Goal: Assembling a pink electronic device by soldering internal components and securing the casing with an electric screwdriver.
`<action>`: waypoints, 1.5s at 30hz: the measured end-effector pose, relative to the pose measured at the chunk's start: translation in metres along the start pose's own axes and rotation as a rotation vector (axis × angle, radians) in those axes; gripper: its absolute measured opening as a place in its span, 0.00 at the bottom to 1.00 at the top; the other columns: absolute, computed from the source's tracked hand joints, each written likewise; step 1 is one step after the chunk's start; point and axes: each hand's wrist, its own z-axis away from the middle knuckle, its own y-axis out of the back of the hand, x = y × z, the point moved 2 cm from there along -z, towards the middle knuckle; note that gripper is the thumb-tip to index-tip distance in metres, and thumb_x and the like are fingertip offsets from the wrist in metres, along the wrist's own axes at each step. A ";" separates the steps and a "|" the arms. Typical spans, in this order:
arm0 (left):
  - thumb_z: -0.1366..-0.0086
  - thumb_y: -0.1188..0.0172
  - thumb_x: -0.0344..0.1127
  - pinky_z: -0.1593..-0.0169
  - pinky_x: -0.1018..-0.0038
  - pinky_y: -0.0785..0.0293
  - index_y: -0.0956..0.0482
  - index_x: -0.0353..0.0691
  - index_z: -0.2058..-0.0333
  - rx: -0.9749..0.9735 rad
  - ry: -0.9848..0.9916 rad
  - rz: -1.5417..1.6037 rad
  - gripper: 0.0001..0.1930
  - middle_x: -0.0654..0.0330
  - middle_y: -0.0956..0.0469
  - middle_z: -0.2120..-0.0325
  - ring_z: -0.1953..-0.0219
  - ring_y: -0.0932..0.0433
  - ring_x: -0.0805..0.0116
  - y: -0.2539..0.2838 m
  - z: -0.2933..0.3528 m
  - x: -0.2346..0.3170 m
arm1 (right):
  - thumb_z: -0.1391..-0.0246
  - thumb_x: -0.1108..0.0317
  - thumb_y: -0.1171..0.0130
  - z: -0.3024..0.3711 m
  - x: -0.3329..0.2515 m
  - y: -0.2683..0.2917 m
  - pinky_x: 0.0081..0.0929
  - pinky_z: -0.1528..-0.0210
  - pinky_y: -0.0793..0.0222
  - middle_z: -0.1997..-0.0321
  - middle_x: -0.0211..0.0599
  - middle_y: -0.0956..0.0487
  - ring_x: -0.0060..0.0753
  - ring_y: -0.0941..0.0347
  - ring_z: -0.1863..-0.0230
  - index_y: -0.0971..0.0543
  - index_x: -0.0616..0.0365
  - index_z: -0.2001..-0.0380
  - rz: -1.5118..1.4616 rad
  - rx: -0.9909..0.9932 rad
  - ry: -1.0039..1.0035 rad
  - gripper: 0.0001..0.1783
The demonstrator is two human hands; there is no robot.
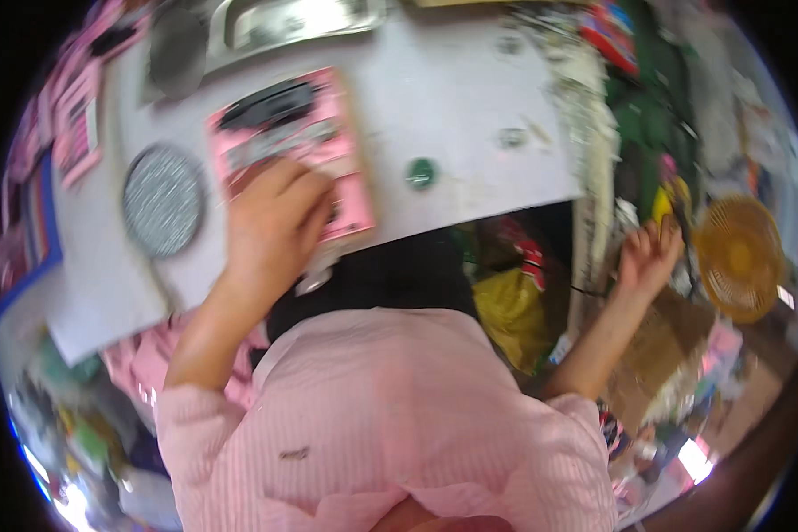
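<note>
My left hand (273,222) rests on a flat pink packaged item (306,133) lying on the white worktop (470,97), fingers curled over its lower part. The pack has a black bar near its top and grey strips across the middle. My right hand (649,257) reaches out to the right past the worktop's edge, fingers spread among cluttered goods, near a cardboard box (661,341). I cannot tell whether it touches anything. My pink striped shirt fills the lower middle.
A round silver glittery disc (162,200) lies left of the pack. A small green round cap (421,173) sits to its right. A metal tray (284,22) stands at the back. More pink packs (75,133) lie far left. An orange fan (738,255) stands right.
</note>
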 end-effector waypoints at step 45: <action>0.46 0.39 0.37 0.45 0.61 0.34 0.14 0.52 0.54 0.079 -0.429 -0.394 0.18 0.65 0.26 0.53 0.54 0.28 0.63 0.029 -0.024 -0.052 | 0.56 0.66 0.38 0.154 0.157 -0.306 0.44 0.69 0.24 0.77 0.51 0.20 0.53 0.20 0.73 0.20 0.63 0.77 1.430 -1.044 0.685 0.10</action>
